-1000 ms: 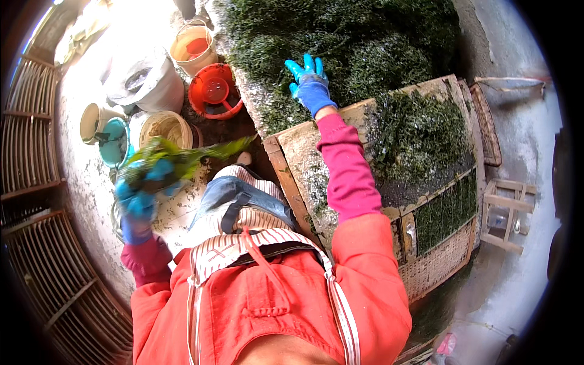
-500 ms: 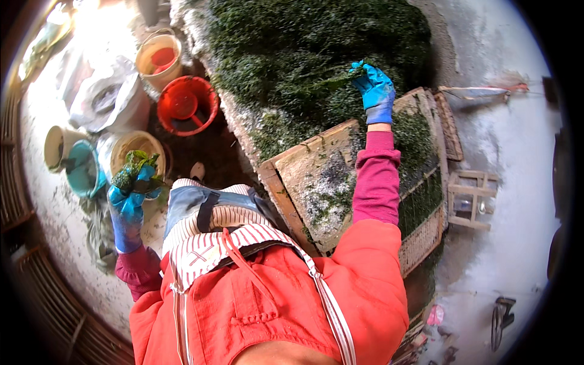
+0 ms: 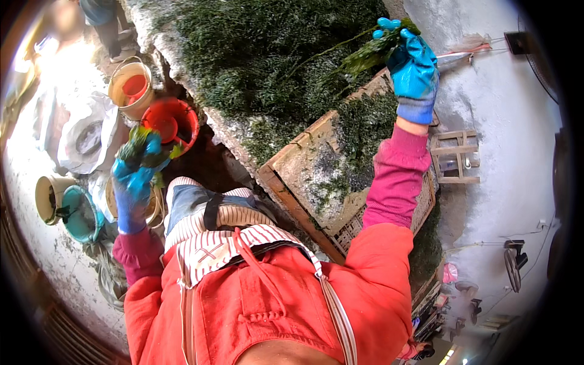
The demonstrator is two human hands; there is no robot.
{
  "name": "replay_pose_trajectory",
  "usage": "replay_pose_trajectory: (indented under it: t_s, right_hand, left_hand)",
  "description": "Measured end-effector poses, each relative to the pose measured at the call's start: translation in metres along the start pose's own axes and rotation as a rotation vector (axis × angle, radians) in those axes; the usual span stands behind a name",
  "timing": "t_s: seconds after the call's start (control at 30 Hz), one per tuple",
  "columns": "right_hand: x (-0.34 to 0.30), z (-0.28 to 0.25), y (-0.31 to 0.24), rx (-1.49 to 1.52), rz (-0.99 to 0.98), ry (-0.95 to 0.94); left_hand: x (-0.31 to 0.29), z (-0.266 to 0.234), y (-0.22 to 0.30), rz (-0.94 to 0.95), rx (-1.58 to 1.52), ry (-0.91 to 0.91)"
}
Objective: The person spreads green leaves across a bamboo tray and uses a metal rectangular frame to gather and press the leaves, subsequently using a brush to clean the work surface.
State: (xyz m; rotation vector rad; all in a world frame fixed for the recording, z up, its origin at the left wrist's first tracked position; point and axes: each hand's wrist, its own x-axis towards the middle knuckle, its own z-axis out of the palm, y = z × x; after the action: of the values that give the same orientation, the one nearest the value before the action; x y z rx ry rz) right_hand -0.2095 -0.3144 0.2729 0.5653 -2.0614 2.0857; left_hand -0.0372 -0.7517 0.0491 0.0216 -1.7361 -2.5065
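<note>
Both my hands wear blue coated gloves. My left hand [image 3: 132, 182], raised at the left above a cream bucket [image 3: 158, 210], is closed round a bunch of leafy green seaweed [image 3: 137, 141]; motion blurs it somewhat. At the upper right my right hand [image 3: 415, 72] has its fingers curled round wet seaweed strands [image 3: 365, 59], which trail off to the left. Beyond them a large heap of dark green seaweed [image 3: 261, 55] spreads over the work surface. Below the right hand, a wood-framed board [image 3: 292, 163] carries loose seaweed and white grains.
A red bucket [image 3: 192, 115], a cream bucket [image 3: 114, 97] with a red vessel inside, a white sack [image 3: 85, 161] and a teal bucket [image 3: 72, 228] stand at the left. A wooden stool [image 3: 453, 180] is right of the board. Another person [image 3: 100, 15] stands far left.
My right hand has moved right and away from me, drawing the strands along. The left hand, still holding its bunch, has risen slightly. The whole view has shifted, and a person now shows far left.
</note>
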Motion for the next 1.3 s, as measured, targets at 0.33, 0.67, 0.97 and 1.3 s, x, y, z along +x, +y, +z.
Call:
replay_pose_trajectory:
  t_s: [0.33, 0.67, 0.97, 1.3]
  right_hand:
    - [-0.098, 0.225, 0.106, 0.048, 0.093, -0.696]
    - [-0.096, 0.234, 0.167, -0.224, 0.405, -0.64]
    - [-0.108, 0.226, 0.2, -0.13, 0.801, -0.552]
    - [-0.139, 0.232, 0.213, -0.215, 0.832, -0.479]
  left_hand:
    - [0.009, 0.046, 0.003, 0.094, -0.244, -0.137]
    - [-0.008, -0.208, 0.088, -0.175, -0.085, 0.307]
    - [-0.003, -0.597, 0.287, -0.092, 2.024, 0.197]
    - [0.015, -0.691, 0.31, -0.232, 1.523, 0.626]
